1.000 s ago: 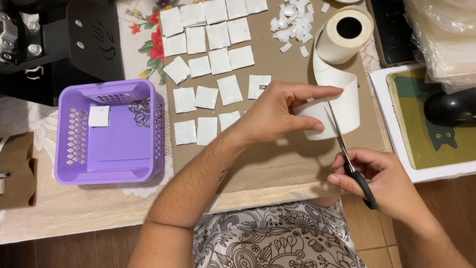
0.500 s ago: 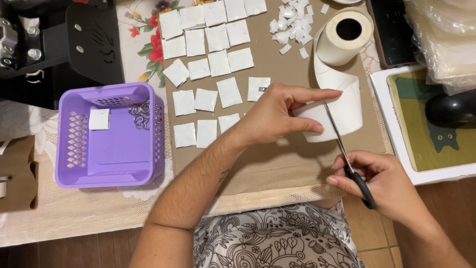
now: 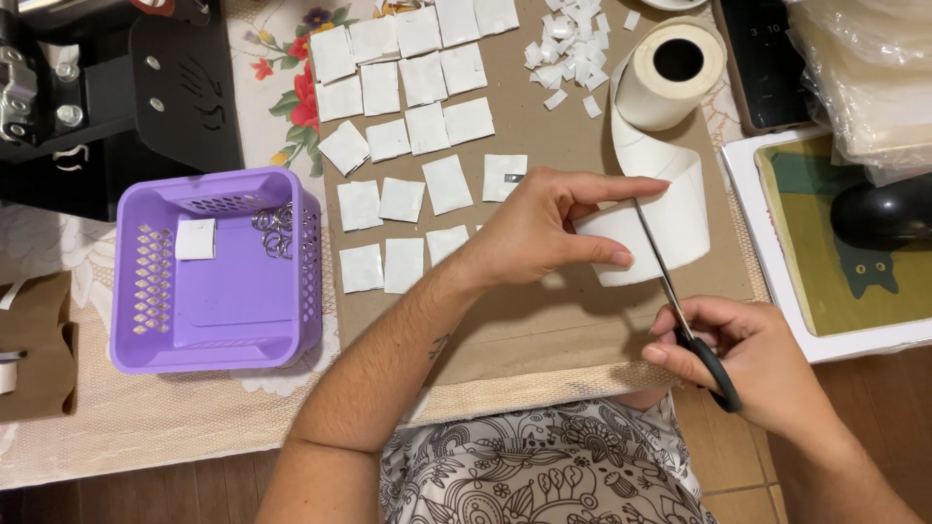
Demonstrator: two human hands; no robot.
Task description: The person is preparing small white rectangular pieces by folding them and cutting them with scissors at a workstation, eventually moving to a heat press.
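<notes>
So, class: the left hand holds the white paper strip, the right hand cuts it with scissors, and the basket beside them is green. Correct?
Not quite. The head view shows the basket is purple. The left hand holds the white paper strip; the right hand works the scissors.

Single head view, worn on person's head, looks steeply down over table [image 3: 194,427] edge. Close range: forearms, left hand [image 3: 544,228], right hand [image 3: 748,359] fill lower middle. Lap at bottom edge, basket [image 3: 136,291] left, mouse pad [image 3: 825,281] right.
</notes>
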